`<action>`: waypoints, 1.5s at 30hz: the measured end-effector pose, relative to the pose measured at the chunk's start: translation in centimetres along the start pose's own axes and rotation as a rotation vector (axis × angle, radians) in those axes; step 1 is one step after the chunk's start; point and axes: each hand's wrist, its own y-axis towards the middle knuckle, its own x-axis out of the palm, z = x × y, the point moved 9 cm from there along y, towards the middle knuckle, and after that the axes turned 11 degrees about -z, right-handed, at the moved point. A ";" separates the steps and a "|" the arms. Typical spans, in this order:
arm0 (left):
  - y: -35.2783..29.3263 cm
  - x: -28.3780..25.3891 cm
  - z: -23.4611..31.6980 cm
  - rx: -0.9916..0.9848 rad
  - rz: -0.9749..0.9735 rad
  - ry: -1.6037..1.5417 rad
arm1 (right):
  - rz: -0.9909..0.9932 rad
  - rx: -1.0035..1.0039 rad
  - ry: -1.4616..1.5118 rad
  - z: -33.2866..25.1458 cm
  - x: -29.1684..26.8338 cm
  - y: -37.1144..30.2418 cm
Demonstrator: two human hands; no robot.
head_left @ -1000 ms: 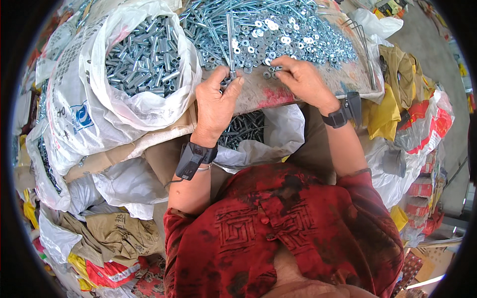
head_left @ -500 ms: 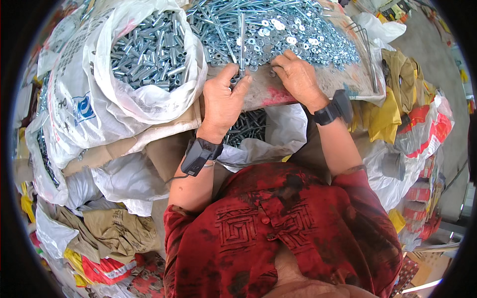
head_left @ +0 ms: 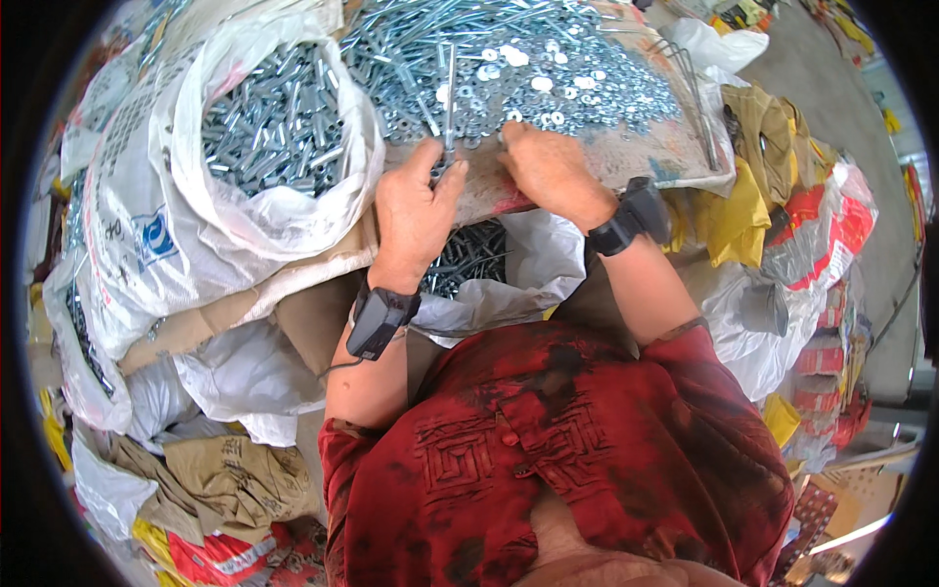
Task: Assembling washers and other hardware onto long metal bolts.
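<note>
Upright between the thumb and fingers of my left hand (head_left: 413, 217) stands a long metal bolt (head_left: 451, 93). Its lower end is hidden in the grip. My right hand (head_left: 550, 171) is at the near edge of the pile of flat washers (head_left: 577, 93), its thumb and fingertips drawn together. Whatever they may hold is too small or covered to make out. More long bolts (head_left: 430, 34) lie heaped beyond my hands. Left of my left hand, an open white woven sack (head_left: 364, 161) is full of short metal tubes (head_left: 269, 122).
Below the work surface (head_left: 646, 161) sits a white bag (head_left: 558, 256) holding dark metal pieces (head_left: 469, 256). Bent wire rods (head_left: 696, 93) lie along the surface's right edge. Brown and yellow sacks (head_left: 743, 210) hang at the right, and a folded brown sack (head_left: 235, 479) lies lower left.
My right hand has shifted left and drawn slightly back toward me at the washers' edge. My left hand still holds the bolt upright. The whole view has shifted slightly.
</note>
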 end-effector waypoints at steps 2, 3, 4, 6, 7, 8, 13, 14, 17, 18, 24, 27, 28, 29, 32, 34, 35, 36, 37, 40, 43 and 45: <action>0.1 0.4 0.3 -0.010 -0.042 0.199 | 0.061 -0.022 -0.069 0.0 0.1 -0.3; 0.0 0.4 0.9 -0.034 -0.069 0.271 | 0.065 -0.026 -0.116 -0.7 -0.2 -0.4; 0.0 0.6 1.0 -0.023 -0.074 0.269 | 0.072 -0.016 -0.119 -0.7 -0.3 -0.7; -0.3 0.6 1.8 0.086 -0.019 0.365 | 0.103 0.030 -0.044 -0.3 -0.5 -1.2; -0.3 0.7 1.9 0.091 -0.020 0.366 | 0.107 0.032 -0.044 -0.2 -0.5 -1.3; -0.3 0.8 1.9 0.085 -0.025 0.389 | 0.125 0.029 -0.056 -0.2 -0.5 -1.5; -0.4 0.9 1.8 0.084 -0.023 0.424 | 0.154 0.040 -0.020 0.5 -0.2 -1.6; -0.3 1.0 2.0 0.094 -0.032 0.432 | 0.108 0.062 0.020 1.2 -0.2 -1.5; -0.6 0.8 1.8 0.089 -0.027 0.427 | -0.021 0.049 0.080 1.4 -0.5 -1.3; -0.5 0.8 1.8 0.098 -0.026 0.407 | -0.091 0.036 0.096 1.7 -0.3 -1.4; -0.4 1.1 1.6 0.078 -0.064 0.466 | -0.128 -0.108 0.166 1.7 0.3 -2.0; -0.4 1.5 1.6 0.070 -0.079 0.528 | -0.134 -0.148 0.183 0.6 -0.4 -2.5; -0.4 1.6 1.6 0.061 -0.090 0.563 | -0.144 -0.175 0.207 0.2 -0.6 -2.7; -0.4 1.7 1.5 0.062 -0.090 0.565 | -0.142 -0.175 0.207 0.3 -0.2 -2.8; -0.4 2.4 1.8 0.088 -0.105 0.639 | 0.051 -0.213 0.185 1.2 -0.7 -4.0; -0.7 2.9 2.1 0.117 -0.135 0.699 | 0.029 0.005 1.075 5.3 0.4 -4.7; -0.7 2.8 2.2 0.119 -0.133 0.701 | 0.110 -0.071 1.384 6.1 -0.4 -5.2; -0.9 3.3 2.4 0.159 -0.163 0.732 | 0.113 -0.067 1.385 6.3 -1.0 -5.6; -1.1 3.8 2.7 0.200 -0.192 0.763 | 0.154 -0.083 1.480 6.5 -1.9 -5.9; -1.7 4.8 3.7 0.323 -0.224 0.704 | 0.185 -0.110 1.591 6.7 -3.3 -6.6; -1.8 4.9 4.4 0.320 -0.251 0.680 | 0.134 -0.126 1.628 6.6 -3.4 -7.1; -1.8 5.2 4.5 0.338 -0.246 0.681 | 0.131 -0.086 1.666 7.0 -3.1 -7.6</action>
